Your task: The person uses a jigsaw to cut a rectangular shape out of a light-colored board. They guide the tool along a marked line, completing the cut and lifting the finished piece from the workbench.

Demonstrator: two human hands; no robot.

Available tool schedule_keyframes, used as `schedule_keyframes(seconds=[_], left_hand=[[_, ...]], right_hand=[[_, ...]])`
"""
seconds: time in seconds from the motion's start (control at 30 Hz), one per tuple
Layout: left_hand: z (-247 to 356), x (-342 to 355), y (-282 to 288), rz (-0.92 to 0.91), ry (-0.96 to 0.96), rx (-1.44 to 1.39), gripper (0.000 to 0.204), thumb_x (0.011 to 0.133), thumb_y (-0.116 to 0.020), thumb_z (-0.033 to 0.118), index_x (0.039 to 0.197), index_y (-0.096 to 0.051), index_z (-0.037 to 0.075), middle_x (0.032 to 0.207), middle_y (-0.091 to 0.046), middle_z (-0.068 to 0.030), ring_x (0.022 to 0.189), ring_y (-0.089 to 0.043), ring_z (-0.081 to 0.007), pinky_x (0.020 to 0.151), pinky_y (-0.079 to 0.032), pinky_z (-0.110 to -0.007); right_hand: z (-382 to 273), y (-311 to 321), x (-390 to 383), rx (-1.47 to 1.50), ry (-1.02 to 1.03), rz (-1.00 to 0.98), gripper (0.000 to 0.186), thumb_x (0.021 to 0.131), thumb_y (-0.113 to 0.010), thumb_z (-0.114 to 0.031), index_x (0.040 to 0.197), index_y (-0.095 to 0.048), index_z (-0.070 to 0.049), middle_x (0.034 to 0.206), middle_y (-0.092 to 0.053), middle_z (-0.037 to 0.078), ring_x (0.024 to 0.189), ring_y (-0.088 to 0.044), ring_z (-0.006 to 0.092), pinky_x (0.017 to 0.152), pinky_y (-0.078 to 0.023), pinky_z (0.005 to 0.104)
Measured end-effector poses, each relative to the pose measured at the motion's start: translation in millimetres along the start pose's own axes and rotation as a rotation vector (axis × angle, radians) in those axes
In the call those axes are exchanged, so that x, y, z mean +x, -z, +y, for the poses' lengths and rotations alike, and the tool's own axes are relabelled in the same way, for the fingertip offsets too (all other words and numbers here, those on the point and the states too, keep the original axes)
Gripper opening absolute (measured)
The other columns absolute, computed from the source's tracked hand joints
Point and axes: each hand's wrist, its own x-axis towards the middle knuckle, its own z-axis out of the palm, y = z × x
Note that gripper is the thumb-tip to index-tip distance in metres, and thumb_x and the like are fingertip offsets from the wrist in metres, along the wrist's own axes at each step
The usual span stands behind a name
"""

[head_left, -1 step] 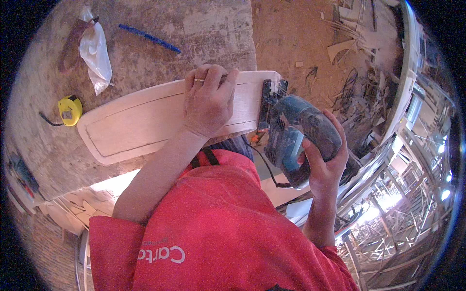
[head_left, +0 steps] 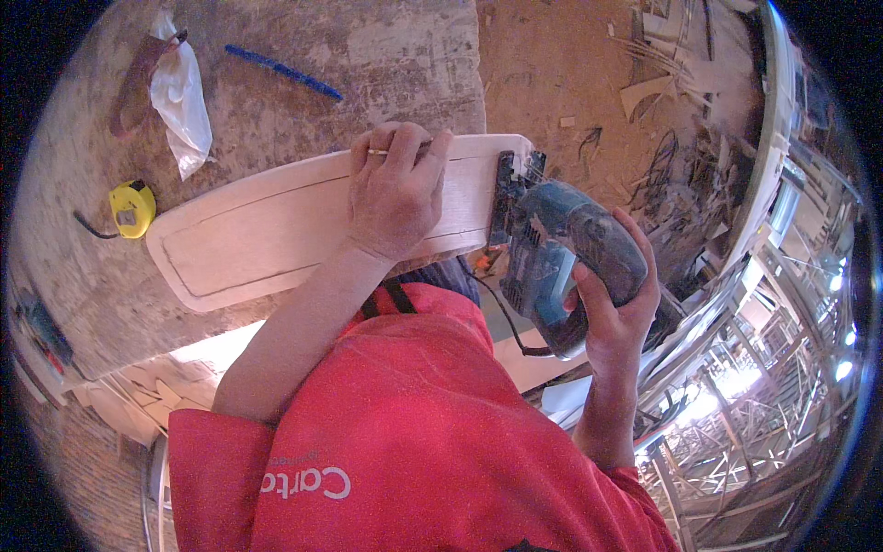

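"Hands?"
"Two. Right hand (head_left: 621,313): closed around the handle of one jigsaw (head_left: 579,230). Left hand (head_left: 397,189): fingers bent over one pale board (head_left: 258,230); fingertips hidden, closure cannot be told."
"Position of board?"
"On one workbench (head_left: 395,83), right end at the jigsaw's base."
"Other items?"
"Three on the bench: one yellow tape measure (head_left: 133,210) near the board's left end, one slim blue stick (head_left: 283,72), one white plastic bag (head_left: 181,110)."

We look down from the head through one wide fisheye, the left of a side-by-side pair: our red shirt (head_left: 395,414) fills the near lower part, our left hand (head_left: 400,196) and right hand (head_left: 623,308) lie beyond, and the counter (head_left: 294,129) spreads upper left.
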Motion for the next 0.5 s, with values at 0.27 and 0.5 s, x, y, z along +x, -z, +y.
schedule_keyframes(seconds=[0.27, 0.5], left_hand=[[-2, 6, 0, 0.005, -0.008, 0.037, 0.042, 0.09, -0.074, 0.019, 0.131, -0.075, 0.01, 0.113, -0.062, -0.006, 0.118, -0.06, -0.0305, 0.101, -0.044, -0.049], [-3, 6, -1, 0.008, -0.003, 0.022, 0.041, 0.09, -0.074, 0.019, 0.129, -0.076, 0.01, 0.114, -0.062, -0.0059, 0.119, -0.059, -0.0307, 0.101, -0.044, -0.049]], right_hand=[[-10, -7, 5, 0.052, -0.046, -0.011, 0.069, 0.092, -0.08, 0.003, 0.156, -0.056, -0.008, 0.131, -0.073, 0.009, 0.096, -0.074, 0.0142, 0.071, -0.063, 0.0271], [-13, -7, 8, 0.048, -0.054, -0.008, 0.07, 0.092, -0.079, 0.005, 0.156, -0.056, -0.01, 0.131, -0.073, 0.008, 0.095, -0.074, 0.0138, 0.071, -0.063, 0.0268]])
